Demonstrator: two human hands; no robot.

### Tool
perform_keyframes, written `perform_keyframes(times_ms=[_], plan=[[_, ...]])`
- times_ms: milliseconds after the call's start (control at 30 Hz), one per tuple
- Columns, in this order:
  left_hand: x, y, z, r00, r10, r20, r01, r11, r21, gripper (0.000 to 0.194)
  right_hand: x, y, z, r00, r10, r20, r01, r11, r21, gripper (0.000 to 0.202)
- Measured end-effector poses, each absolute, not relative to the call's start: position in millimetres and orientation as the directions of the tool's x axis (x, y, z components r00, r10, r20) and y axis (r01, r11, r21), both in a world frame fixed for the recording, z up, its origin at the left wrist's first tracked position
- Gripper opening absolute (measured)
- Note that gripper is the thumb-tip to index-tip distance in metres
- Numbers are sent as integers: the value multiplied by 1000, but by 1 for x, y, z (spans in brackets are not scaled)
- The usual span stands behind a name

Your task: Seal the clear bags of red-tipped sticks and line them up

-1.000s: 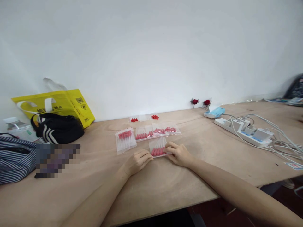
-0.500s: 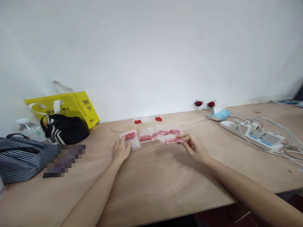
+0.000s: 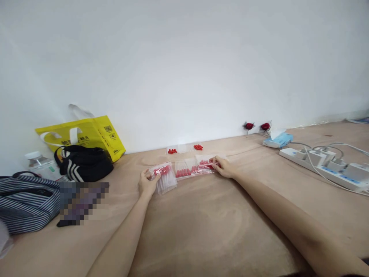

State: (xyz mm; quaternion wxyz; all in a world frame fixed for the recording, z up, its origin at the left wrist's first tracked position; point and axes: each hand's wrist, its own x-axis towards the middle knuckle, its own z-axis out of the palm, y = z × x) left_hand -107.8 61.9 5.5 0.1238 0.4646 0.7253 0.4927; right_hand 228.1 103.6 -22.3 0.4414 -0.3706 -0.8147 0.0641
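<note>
My left hand is closed on a small clear plastic bag with red, capsule-like pieces inside; the thumb lies on its front. Several more such bags lie side by side in a row just to the right. At the right end of that row, my right hand pinches the edge of another small bag of red pieces, partly hidden by the fingers. Behind the row, near the wall, two little clusters of red pieces, a left one and a right one, lie on clear plastic.
On the left stand a yellow bag, a black bag, a bottle and a striped bag. To the right are a blue tissue pack, two dark red flowers and a white power strip with plugs and cables.
My right hand has lowered its bag onto the right end of the row. My left hand has tilted up the upper edge of its bag. The view has shifted slightly.
</note>
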Motion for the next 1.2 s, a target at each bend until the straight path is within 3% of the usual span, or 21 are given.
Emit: perform_keyframes(times_ms=[167, 267, 400, 467, 533, 633, 733, 833, 900, 1033, 1133, 1200], plan=[[-111, 62, 5, -459, 883, 102, 135, -44, 990, 52, 236, 90, -26, -237, 669, 705, 644, 652, -401, 17], [-114, 57, 8, -402, 912, 79, 65, -58, 996, 41, 235, 70, -24, -206, 627, 752, 672, 649, -357, 15], [-111, 44, 23, -361, 925, 115, -2, -124, 992, 45, 222, 31, -18, -309, 575, 758, 614, 729, -303, 10], [-100, 37, 33, -318, 938, 136, -25, -152, 988, 47, 212, 12, -15, -302, 612, 731, 556, 736, -387, 10], [-81, 28, 42, -255, 953, 161, -56, -181, 982, 47, 200, -1, -13, -239, 716, 655, 471, 676, -567, 13], [-42, 15, 46, -149, 954, 261, -126, -280, 952, 43, 181, -10, -10, -205, 850, 485, 213, 523, -826, 40], [-5, 4, 37, -104, 872, 479, -67, -486, 871, 32, 170, -7, -8, -226, 875, 428, 49, 449, -892, 52], [13, -4, 25, 15, 737, 676, 44, -676, 735, 21, 172, -3, -7, -237, 826, 512, 83, 542, -836, 32], [13, -8, 19, 117, 675, 728, 77, -737, 671, 13, 178, -1, -6, -224, 757, 614, 156, 650, -744, 20], [1, -14, 12, 377, 558, 740, 263, -830, 492, 30, 191, 2, -7, -304, 553, 776, 294, 829, -476, 18], [-6, -18, 7, 581, 440, 685, 359, -893, 270, 33, 194, 6, -15, -427, 471, 772, 356, 872, -336, 24], [-8, -18, 3, 649, 398, 649, 370, -910, 189, 31, 195, 7, -19, -502, 474, 723, 399, 869, -292, 27]])
